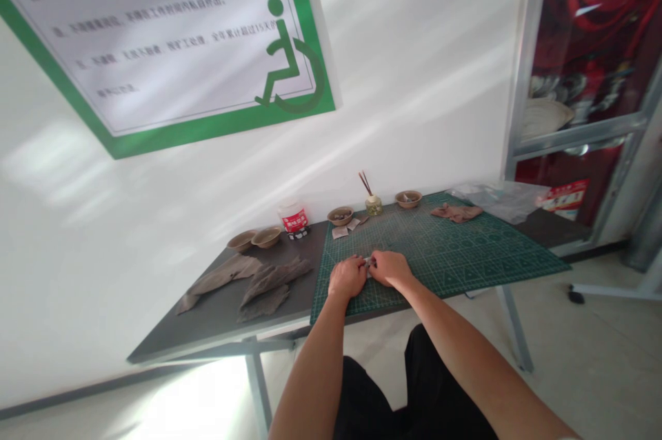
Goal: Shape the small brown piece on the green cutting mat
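Note:
My left hand [348, 277] and my right hand [391, 267] meet over the near part of a green cutting mat [439, 254]. Their curled fingertips close together on a small whitish piece [367, 263], mostly hidden by the fingers; its kind is too small to tell. Just beyond the hands lie little pale square pieces [340, 233] on the mat. Behind these stands a shallow brown bowl [340, 217] with small bits inside.
A reed jar [373, 205] and another bowl [408, 199] stand along the wall. A crumpled brown cloth [456, 212] and clear plastic [501, 198] lie right. On the dark table [176, 330] are grey-brown cloths [274, 285], two bowls [266, 238] and a red-labelled tub [294, 219].

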### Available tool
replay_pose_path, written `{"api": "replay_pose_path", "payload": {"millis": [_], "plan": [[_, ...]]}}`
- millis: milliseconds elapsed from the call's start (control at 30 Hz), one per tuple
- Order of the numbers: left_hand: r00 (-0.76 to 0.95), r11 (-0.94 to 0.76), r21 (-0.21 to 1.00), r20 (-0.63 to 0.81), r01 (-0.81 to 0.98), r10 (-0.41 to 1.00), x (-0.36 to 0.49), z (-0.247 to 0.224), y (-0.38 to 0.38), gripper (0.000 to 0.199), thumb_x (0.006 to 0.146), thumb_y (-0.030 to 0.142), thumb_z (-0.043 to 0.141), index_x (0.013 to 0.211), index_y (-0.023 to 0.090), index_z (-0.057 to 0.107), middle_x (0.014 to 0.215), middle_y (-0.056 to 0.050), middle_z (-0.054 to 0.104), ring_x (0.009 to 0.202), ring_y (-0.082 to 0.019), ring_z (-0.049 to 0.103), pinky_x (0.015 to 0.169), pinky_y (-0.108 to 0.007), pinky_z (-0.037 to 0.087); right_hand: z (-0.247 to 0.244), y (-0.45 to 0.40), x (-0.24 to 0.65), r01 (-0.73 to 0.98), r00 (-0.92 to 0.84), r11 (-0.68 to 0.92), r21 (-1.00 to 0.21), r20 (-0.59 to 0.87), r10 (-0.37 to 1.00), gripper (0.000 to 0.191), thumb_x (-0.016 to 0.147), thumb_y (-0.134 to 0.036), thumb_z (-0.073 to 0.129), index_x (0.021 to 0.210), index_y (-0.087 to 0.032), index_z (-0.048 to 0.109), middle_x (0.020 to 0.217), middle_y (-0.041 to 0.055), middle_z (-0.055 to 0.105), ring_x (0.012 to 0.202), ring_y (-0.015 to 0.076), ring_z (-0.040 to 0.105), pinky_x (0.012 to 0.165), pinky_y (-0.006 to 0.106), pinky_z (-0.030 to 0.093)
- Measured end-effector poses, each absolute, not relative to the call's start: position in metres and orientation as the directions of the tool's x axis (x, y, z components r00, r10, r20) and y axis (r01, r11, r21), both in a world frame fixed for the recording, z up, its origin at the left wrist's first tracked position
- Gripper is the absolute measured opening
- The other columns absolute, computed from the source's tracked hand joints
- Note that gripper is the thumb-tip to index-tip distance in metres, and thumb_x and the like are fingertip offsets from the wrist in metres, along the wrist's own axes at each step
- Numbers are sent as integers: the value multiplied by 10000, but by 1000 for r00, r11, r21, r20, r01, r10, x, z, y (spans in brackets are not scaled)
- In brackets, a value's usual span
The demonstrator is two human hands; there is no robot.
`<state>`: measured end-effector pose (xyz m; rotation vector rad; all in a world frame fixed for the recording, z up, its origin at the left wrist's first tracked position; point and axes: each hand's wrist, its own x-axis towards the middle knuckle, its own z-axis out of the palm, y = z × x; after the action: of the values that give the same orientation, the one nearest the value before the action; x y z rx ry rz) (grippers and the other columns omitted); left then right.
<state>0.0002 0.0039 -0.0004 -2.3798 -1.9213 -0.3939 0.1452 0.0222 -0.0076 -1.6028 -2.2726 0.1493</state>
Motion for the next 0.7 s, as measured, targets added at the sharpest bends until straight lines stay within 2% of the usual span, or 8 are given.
{"api": "replay_pose_path", "payload": {"millis": [233, 400, 600, 700], "plan": [[189, -221, 125, 229, 967, 955, 1, 1, 3, 340, 832, 309, 338, 1082, 285, 568, 1201, 12, 529, 1175, -154, 398, 962, -289, 318, -4, 22, 146, 892, -311, 361, -271, 213, 926, 392, 875, -397, 252, 957, -216, 590, 944, 87, 623, 898, 187, 549, 742, 284, 340], [196, -227, 110, 239, 968, 951, 0, 0, 3, 329, 834, 315, 339, 1069, 304, 569, 1191, 20, 536, 1162, -153, 413, 941, -287, 335, -3, 21, 147, 872, -345, 400, -282, 226, 911, 348, 829, -420, 328, 940, -231, 598, 910, 63, 633, 871, 194, 554, 716, 281, 341], [191, -221, 104, 245, 970, 951, 0, -2, 5, 324, 830, 309, 346, 1053, 300, 580, 1197, 19, 531, 1160, -151, 414, 938, -277, 336, -3, 17, 147, 871, -334, 395, -293, 238, 912, 341, 775, -456, 392, 863, -198, 596, 833, 68, 634, 820, 204, 561, 691, 280, 346], [197, -231, 111, 255, 967, 947, -1, -3, 6, 331, 831, 316, 342, 1062, 297, 578, 1195, 14, 534, 1150, -158, 425, 939, -285, 339, -3, 18, 146, 884, -309, 366, -291, 224, 924, 338, 785, -435, 391, 903, -185, 585, 851, 83, 630, 835, 205, 560, 699, 282, 347]]}}
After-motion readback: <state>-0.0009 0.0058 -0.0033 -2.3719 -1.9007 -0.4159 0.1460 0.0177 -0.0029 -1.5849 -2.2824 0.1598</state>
